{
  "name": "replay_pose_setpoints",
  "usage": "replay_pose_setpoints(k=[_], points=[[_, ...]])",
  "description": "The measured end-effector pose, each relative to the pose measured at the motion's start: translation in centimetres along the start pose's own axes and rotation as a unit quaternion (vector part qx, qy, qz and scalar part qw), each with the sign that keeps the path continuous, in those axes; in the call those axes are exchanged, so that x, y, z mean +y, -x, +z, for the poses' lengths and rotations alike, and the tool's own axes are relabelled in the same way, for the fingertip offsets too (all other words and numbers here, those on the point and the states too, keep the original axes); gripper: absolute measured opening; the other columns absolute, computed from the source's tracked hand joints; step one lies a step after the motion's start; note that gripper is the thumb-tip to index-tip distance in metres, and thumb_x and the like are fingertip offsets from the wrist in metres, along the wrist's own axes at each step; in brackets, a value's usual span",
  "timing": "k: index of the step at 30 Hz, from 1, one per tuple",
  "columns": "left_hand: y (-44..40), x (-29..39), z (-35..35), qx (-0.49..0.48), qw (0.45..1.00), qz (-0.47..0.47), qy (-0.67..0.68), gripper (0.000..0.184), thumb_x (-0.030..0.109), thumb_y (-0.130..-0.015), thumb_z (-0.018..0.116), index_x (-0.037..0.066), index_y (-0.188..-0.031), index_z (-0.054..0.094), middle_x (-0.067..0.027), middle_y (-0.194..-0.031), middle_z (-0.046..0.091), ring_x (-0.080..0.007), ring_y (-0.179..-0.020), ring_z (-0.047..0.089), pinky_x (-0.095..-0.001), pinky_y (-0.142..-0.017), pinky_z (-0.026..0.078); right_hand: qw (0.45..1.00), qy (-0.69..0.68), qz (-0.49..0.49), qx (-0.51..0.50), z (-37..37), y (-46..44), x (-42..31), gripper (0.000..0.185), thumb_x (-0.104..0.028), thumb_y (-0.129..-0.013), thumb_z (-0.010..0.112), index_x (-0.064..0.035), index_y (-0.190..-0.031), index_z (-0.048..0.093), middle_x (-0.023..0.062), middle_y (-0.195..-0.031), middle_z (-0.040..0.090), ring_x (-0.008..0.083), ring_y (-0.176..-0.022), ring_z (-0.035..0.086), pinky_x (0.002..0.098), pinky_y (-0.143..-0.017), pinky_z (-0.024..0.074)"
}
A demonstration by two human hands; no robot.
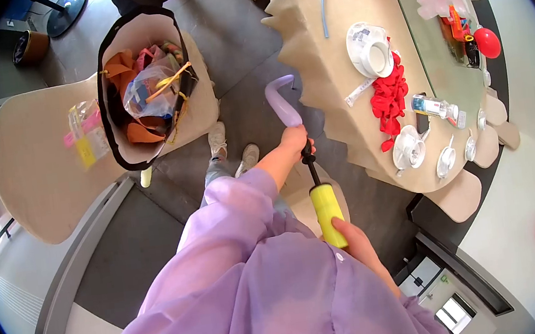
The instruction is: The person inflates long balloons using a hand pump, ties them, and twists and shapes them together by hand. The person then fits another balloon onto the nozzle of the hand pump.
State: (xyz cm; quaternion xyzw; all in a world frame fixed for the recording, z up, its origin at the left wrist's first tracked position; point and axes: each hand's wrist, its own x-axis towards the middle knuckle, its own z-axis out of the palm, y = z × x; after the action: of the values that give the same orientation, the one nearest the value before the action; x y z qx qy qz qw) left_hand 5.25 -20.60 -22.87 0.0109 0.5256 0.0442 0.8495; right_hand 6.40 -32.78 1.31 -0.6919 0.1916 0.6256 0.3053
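Note:
My left hand (294,141) reaches forward, its fingers closed around the neck of a curved, partly inflated purple balloon (281,105) at the black end of a hand pump. Below it, the black rod leads into the yellow barrel of the balloon pump (327,209). My right hand (354,236) wraps the lower part of that barrel, close to my body. The balloon's neck is hidden by my left fingers.
Right of me, a cloth-covered table (329,67) bears red balloons (390,100), tape rolls (373,56) and a bottle (433,106). On the left, a chair (35,154) holds an open bag (110,86) of supplies and a plastic packet (86,131).

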Motion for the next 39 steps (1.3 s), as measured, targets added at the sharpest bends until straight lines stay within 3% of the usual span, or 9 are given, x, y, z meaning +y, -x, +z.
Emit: replay_pose_setpoints(k=[2, 4, 6, 14, 18, 22, 26, 31, 39], points=[[-0.1, -0.6, -0.3, 0.013, 1.000, -0.002, -0.006, 0.020, 0.027, -0.089, 0.038, 0.008, -0.083, 0.041, -0.0101, -0.060, 0.049, -0.0223, -0.042, 0.047, -0.0374, -0.038, 0.038, 0.999, 0.000, -0.001, 0.035, -0.7, -0.5, 0.4, 0.031, -0.032, -0.087, 0.052, -0.0032, -0.096, 0.047, 0.0093, -0.074, 0.056, 0.0147, -0.045, 0.052, 0.0217, -0.035, 0.0344], [-0.2, -0.9, -1.9, 0.062, 0.998, 0.024, 0.010, 0.020, 0.027, -0.089, 0.037, 0.008, -0.083, 0.040, -0.0095, -0.060, 0.049, -0.0221, -0.042, 0.047, -0.0372, -0.038, 0.038, 0.993, 0.075, -0.001, -0.085, -1.6, -4.9, 0.5, 0.030, -0.032, -0.087, 0.051, -0.0031, -0.095, 0.048, 0.0091, -0.072, 0.057, 0.0146, -0.046, 0.052, 0.0217, -0.035, 0.0345], [0.4, -0.7, -2.0, 0.055, 0.998, 0.040, -0.003, 0.020, 0.027, -0.089, 0.037, 0.008, -0.083, 0.039, -0.0091, -0.059, 0.048, -0.0220, -0.043, 0.046, -0.0364, -0.038, 0.038, 0.991, 0.091, -0.043, -0.085, 0.0, -7.3, 0.9, 0.030, -0.032, -0.088, 0.051, -0.0034, -0.095, 0.047, 0.0085, -0.070, 0.056, 0.0145, -0.045, 0.051, 0.0222, -0.035, 0.0341], [0.4, -0.7, -0.9, 0.041, 0.999, 0.018, -0.003, 0.019, 0.026, -0.089, 0.037, 0.009, -0.082, 0.040, -0.0077, -0.058, 0.048, -0.0207, -0.042, 0.045, -0.0350, -0.039, 0.039, 1.000, 0.018, -0.008, -0.003, -1.5, 0.6, 1.3, 0.029, -0.030, -0.088, 0.051, -0.0028, -0.099, 0.045, 0.0101, -0.076, 0.055, 0.0160, -0.049, 0.052, 0.0224, -0.035, 0.0350], [0.7, -0.4, -2.8, 0.050, 0.998, 0.045, 0.002, 0.021, 0.028, -0.089, 0.037, 0.008, -0.084, 0.040, -0.0086, -0.058, 0.049, -0.0211, -0.043, 0.046, -0.0364, -0.039, 0.039, 0.990, 0.105, -0.043, -0.082, 0.1, -6.6, 2.4, 0.030, -0.030, -0.088, 0.051, -0.0039, -0.101, 0.044, 0.0078, -0.071, 0.055, 0.0144, -0.048, 0.052, 0.0216, -0.037, 0.0369], [1.8, -0.4, -1.7, 0.022, 0.997, 0.051, -0.051, 0.020, 0.026, -0.089, 0.038, 0.007, -0.083, 0.040, -0.0100, -0.059, 0.049, -0.0218, -0.045, 0.047, -0.0369, -0.040, 0.039, 0.994, 0.041, -0.043, -0.089, 0.1, -5.1, 2.0, 0.030, -0.031, -0.088, 0.051, -0.0044, -0.100, 0.044, 0.0070, -0.070, 0.055, 0.0139, -0.048, 0.052, 0.0213, -0.038, 0.0377], [1.1, -0.9, -1.1, 0.010, 1.000, 0.025, -0.016, 0.019, 0.026, -0.089, 0.038, 0.008, -0.083, 0.040, -0.0098, -0.060, 0.049, -0.0217, -0.045, 0.047, -0.0366, -0.041, 0.039, 1.000, -0.006, -0.003, -0.003, -0.4, 0.5, 1.6, 0.031, -0.032, -0.088, 0.050, -0.0043, -0.100, 0.044, 0.0072, -0.071, 0.055, 0.0133, -0.047, 0.051, 0.0216, -0.038, 0.0373], [2.4, -0.8, -2.7, 0.051, 0.996, 0.069, -0.002, 0.019, 0.026, -0.089, 0.037, 0.008, -0.082, 0.040, -0.0096, -0.059, 0.049, -0.0217, -0.044, 0.046, -0.0359, -0.040, 0.039, 0.991, 0.084, -0.048, -0.093, 0.5, -5.5, 2.2, 0.032, -0.034, -0.088, 0.050, -0.0051, -0.100, 0.045, 0.0079, -0.073, 0.055, 0.0132, -0.047, 0.050, 0.0219, -0.036, 0.0357], [4.1, 0.4, -2.6, 0.036, 0.995, 0.077, 0.041, 0.017, 0.023, -0.088, 0.038, 0.007, -0.081, 0.039, -0.0111, -0.059, 0.049, -0.0224, -0.043, 0.046, -0.0363, -0.040, 0.039, 0.993, 0.069, -0.027, -0.092, 0.2, -0.8, 2.4, 0.036, -0.037, -0.086, 0.052, -0.0041, -0.099, 0.045, 0.0079, -0.071, 0.055, 0.0143, -0.047, 0.051, 0.0217, -0.034, 0.0340]])
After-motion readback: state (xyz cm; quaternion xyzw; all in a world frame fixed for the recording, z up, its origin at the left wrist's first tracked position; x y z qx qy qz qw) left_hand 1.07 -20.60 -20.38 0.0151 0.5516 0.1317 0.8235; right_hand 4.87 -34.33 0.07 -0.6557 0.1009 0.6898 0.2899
